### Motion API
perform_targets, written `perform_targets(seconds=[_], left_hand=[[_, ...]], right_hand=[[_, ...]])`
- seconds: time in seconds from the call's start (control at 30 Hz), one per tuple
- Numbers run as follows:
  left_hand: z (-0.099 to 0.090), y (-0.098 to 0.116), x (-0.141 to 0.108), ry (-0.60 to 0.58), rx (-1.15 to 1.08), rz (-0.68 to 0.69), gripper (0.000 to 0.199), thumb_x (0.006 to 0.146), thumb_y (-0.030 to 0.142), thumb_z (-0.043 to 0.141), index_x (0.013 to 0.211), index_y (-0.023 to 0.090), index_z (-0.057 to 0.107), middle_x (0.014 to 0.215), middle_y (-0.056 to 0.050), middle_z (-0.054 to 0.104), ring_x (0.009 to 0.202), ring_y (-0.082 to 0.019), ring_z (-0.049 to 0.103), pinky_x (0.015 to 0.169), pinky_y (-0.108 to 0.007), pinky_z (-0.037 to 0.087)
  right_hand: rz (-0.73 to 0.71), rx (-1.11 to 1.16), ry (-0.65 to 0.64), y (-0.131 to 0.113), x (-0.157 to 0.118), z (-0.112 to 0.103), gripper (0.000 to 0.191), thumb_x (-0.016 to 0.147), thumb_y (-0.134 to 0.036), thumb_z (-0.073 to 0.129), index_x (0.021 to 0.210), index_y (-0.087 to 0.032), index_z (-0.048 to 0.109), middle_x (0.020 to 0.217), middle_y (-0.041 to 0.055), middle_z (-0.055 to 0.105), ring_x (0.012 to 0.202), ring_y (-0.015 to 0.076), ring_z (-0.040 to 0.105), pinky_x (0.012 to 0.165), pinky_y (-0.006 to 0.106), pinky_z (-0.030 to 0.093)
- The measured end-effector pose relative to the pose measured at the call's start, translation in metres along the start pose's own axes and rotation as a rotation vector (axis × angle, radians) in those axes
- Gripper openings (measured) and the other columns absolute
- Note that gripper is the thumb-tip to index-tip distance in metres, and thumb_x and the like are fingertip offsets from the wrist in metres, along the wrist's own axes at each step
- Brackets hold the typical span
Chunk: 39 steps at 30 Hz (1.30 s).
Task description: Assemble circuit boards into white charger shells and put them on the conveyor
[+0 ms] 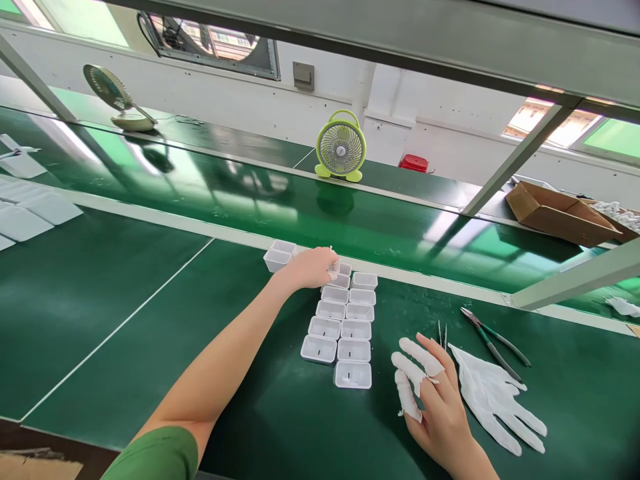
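Observation:
My left hand [311, 268] reaches to the far end of two columns of small translucent white plastic boxes. Its fingers are closed at the farthest box [343, 269] of the left column, and white covers show on the fingertips. Behind the wrist sit a couple more boxes [277, 259]. Short dark pieces lie in several of the nearer boxes, such as the nearest one [353, 375]. My right hand [434, 393] hovers right of the columns, fingers apart with white covers on them, holding nothing. Tweezers [443, 335] lie just beyond it.
Beside my right hand lie a white glove [493, 400] and green-handled pliers [495, 343]. A green fan [341, 150] and another fan [117, 97] stand at the back. A cardboard box [560, 213] is far right, white sheets [30, 210] far left. A metal post [575, 273] slants across the right.

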State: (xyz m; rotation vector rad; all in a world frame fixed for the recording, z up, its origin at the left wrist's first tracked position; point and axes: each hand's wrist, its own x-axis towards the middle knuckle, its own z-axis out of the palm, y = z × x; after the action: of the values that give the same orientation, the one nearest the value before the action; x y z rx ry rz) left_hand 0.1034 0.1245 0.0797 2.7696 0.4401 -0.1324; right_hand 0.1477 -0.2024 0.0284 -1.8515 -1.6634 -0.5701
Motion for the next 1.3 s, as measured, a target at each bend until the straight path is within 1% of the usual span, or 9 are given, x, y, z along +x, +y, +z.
perform_targets(seconds=[0.3, 0.43, 0.57, 0.67, 0.73, 0.8, 0.93, 1.17, 1.3], left_hand=[[-0.010, -0.009, -0.005, -0.113, -0.146, 0.013, 0.015, 0.073, 0.019, 0.054, 0.083, 0.020, 0.066, 0.094, -0.006, 0.070, 0.085, -0.023, 0.066, 0.066, -0.029, 0.047], [-0.018, -0.015, -0.009, -0.151, -0.211, -0.018, 0.034, 0.072, 0.022, 0.054, 0.103, 0.023, 0.068, 0.101, -0.003, 0.071, 0.081, -0.020, 0.067, 0.064, -0.026, 0.049], [-0.033, -0.034, -0.018, -0.073, -0.221, -0.183, 0.052, 0.083, 0.031, 0.047, 0.134, 0.027, 0.052, 0.110, -0.003, 0.070, 0.084, -0.019, 0.070, 0.066, -0.025, 0.052], [-0.042, -0.054, -0.026, 0.017, -0.134, -0.362, 0.059, 0.082, 0.024, 0.045, 0.141, 0.021, 0.045, 0.133, -0.009, 0.061, 0.107, -0.025, 0.066, 0.077, -0.028, 0.053], [-0.044, -0.066, -0.030, 0.014, -0.068, -0.449, 0.060, 0.077, 0.019, 0.049, 0.137, 0.019, 0.050, 0.143, -0.012, 0.053, 0.115, -0.029, 0.062, 0.078, -0.030, 0.052], [-0.043, -0.074, -0.033, -0.021, -0.024, -0.494, 0.060, 0.073, 0.016, 0.052, 0.133, 0.019, 0.055, 0.144, -0.012, 0.052, 0.112, -0.031, 0.063, 0.074, -0.031, 0.051], [-0.038, -0.077, -0.029, -0.023, 0.021, -0.492, 0.057, 0.073, 0.012, 0.052, 0.129, 0.019, 0.057, 0.141, -0.012, 0.055, 0.109, -0.029, 0.064, 0.073, -0.029, 0.049], [-0.028, -0.078, -0.015, -0.013, 0.067, -0.451, 0.021, 0.083, 0.024, 0.059, 0.101, 0.015, 0.064, 0.106, -0.012, 0.067, 0.084, -0.021, 0.064, 0.067, -0.031, 0.049], [-0.031, -0.075, -0.018, -0.016, 0.068, -0.410, 0.006, 0.074, 0.019, 0.059, 0.081, 0.019, 0.060, 0.098, -0.010, 0.067, 0.077, -0.022, 0.063, 0.058, -0.030, 0.042]], right_hand=[[0.027, 0.013, 0.003, -0.001, -0.002, 0.001, 0.041, 0.087, 0.000, 0.056, 0.125, -0.014, 0.062, 0.123, 0.0177, 0.062, 0.133, 0.0401, 0.048, 0.098, 0.062, 0.050], [0.019, 0.021, -0.017, 0.000, -0.002, 0.002, 0.040, 0.086, 0.001, 0.056, 0.123, -0.012, 0.062, 0.123, 0.0194, 0.061, 0.133, 0.0418, 0.047, 0.097, 0.063, 0.050], [0.013, 0.016, -0.012, 0.001, -0.002, 0.003, 0.034, 0.086, 0.002, 0.056, 0.116, -0.011, 0.064, 0.120, 0.0199, 0.062, 0.133, 0.0421, 0.047, 0.096, 0.064, 0.050], [0.012, 0.011, -0.007, 0.002, -0.003, 0.004, 0.029, 0.086, 0.002, 0.055, 0.110, -0.012, 0.065, 0.119, 0.0189, 0.063, 0.133, 0.0415, 0.047, 0.097, 0.063, 0.050], [0.014, 0.008, -0.013, 0.002, -0.003, 0.005, 0.029, 0.085, 0.001, 0.054, 0.108, -0.013, 0.065, 0.119, 0.0182, 0.063, 0.133, 0.0409, 0.047, 0.097, 0.062, 0.051], [0.013, 0.004, -0.024, 0.002, -0.003, 0.005, 0.030, 0.085, 0.001, 0.053, 0.108, -0.013, 0.065, 0.119, 0.0181, 0.063, 0.133, 0.0405, 0.048, 0.097, 0.062, 0.051], [0.006, 0.001, -0.020, 0.002, -0.001, 0.006, 0.031, 0.084, 0.002, 0.053, 0.109, -0.012, 0.066, 0.118, 0.0190, 0.064, 0.132, 0.0410, 0.049, 0.096, 0.062, 0.052], [0.024, 0.006, -0.001, 0.003, -0.001, 0.006, 0.028, 0.085, 0.001, 0.054, 0.104, -0.015, 0.066, 0.117, 0.0165, 0.065, 0.133, 0.0395, 0.050, 0.097, 0.061, 0.052], [0.030, 0.007, -0.008, 0.003, -0.002, 0.005, 0.027, 0.085, 0.001, 0.055, 0.103, -0.015, 0.066, 0.117, 0.0165, 0.065, 0.133, 0.0399, 0.049, 0.097, 0.062, 0.052]])
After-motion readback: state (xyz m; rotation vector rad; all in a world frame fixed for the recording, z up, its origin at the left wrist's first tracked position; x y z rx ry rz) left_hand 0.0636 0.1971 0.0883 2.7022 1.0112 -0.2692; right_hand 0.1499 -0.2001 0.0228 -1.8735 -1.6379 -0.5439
